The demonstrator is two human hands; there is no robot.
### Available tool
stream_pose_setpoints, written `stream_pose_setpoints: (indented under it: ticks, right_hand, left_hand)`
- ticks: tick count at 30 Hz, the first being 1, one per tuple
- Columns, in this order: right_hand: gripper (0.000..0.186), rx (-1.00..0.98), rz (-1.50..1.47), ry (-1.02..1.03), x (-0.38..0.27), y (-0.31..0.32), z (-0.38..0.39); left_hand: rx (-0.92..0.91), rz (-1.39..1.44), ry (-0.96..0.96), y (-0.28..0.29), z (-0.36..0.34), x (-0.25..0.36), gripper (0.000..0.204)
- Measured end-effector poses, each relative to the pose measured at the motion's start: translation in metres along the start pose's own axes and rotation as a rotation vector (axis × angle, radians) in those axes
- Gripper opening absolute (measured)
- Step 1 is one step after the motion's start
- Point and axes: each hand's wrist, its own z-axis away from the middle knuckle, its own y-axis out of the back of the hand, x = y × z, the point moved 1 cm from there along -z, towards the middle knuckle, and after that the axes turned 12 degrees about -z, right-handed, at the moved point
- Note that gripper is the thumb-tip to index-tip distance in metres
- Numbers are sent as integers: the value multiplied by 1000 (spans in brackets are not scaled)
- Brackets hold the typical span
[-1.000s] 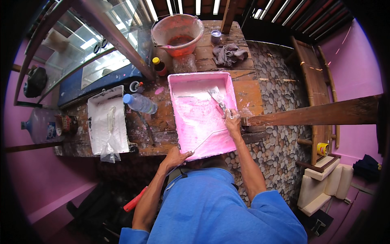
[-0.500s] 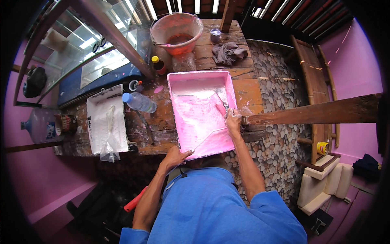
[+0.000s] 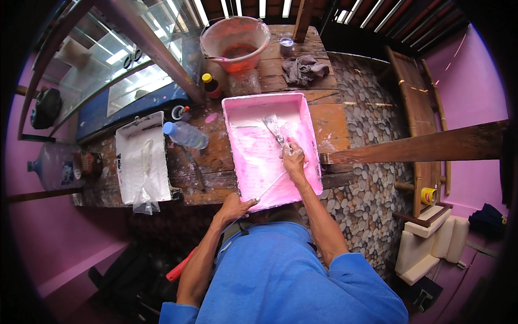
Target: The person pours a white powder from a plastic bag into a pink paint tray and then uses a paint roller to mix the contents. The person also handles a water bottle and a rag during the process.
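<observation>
A pink paint tray (image 3: 233,156), its inside smeared with pink and white paint, sits at the front edge of the wooden table. Inside it, my right hand (image 3: 293,157) is closed round a putty knife (image 3: 273,128), its blade angled toward the far left over the painted bottom. My left hand (image 3: 236,206) is closed at the tray's near left corner, on the thin rod of a paint roller (image 3: 265,190). That rod slants across the tray; its red handle (image 3: 181,265) sticks out beside my left forearm. The roller's head is mostly hidden by my right hand.
Left of the tray stand a clear bottle (image 3: 186,136) with a blue cap and a white tray (image 3: 127,175) holding a plastic bag. Behind are a bucket (image 3: 236,54), a yellow-capped bottle (image 3: 211,86) and a grey rag (image 3: 305,70). A wooden beam (image 3: 415,146) juts in at right.
My right hand has moved left and slightly nearer with the putty knife, whose blade now lies further left in the tray. My left hand has stayed in place.
</observation>
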Motion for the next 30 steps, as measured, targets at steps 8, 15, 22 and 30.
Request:
stream_pose_setpoints:
  ticks: [8, 15, 22, 30]
  right_hand:
    - [25, -124, 124, 138, -22, -28, 7]
    - [26, -169, 225, 81, -55, -31, -22]
    - [28, -146, 236, -85, -77, 8, -46]
    - [31, -287, 271, -64, -77, -24, -74]
  left_hand:
    - [18, -7, -47, -4, -7, -12, 50]
    - [5, -54, -15, 2, -1, -2, 52]
    - [15, -1, -37, -6, -8, -12, 55]
    - [20, -76, -48, -2, -13, -19, 56]
